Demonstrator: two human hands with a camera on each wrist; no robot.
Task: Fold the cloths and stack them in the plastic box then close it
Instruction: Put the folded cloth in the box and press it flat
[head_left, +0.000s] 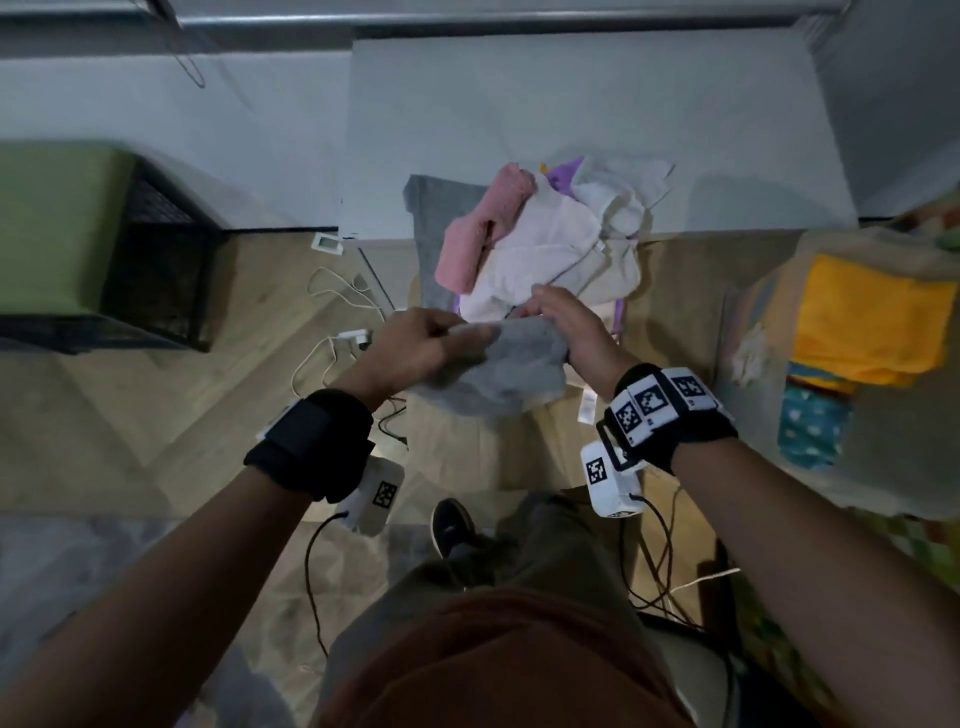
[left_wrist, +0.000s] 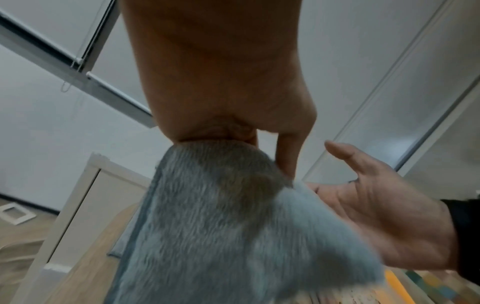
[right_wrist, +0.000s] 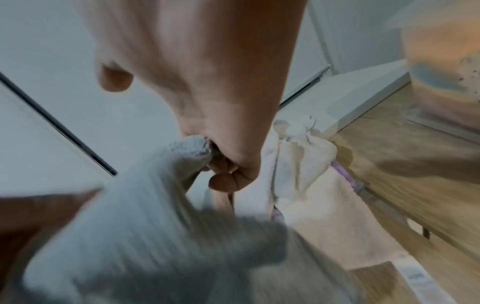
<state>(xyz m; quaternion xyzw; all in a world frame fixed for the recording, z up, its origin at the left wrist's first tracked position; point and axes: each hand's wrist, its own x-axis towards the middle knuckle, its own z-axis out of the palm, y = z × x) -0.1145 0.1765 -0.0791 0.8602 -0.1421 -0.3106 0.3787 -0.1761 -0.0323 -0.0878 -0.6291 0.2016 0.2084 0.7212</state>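
Note:
I hold a fluffy grey cloth (head_left: 514, 374) in the air between both hands. My left hand (head_left: 421, 348) grips its top edge with curled fingers, which the left wrist view shows bunched on the cloth (left_wrist: 221, 226). My right hand (head_left: 571, 332) pinches the other end; in the right wrist view a corner of the cloth (right_wrist: 130, 236) sits tucked between its curled fingers (right_wrist: 226, 174). Beyond my hands lies a loose pile of pink, white and purple cloths (head_left: 545, 239). The translucent plastic box (head_left: 769, 291) stands at the right, with folded yellow and teal cloths inside.
A white low surface (head_left: 571, 104) lies behind the pile, with another grey cloth (head_left: 431, 234) draped at its front edge. A black mesh crate with a green cushion (head_left: 78, 223) stands at the left. White cables and a charger (head_left: 332, 332) lie on the wooden floor.

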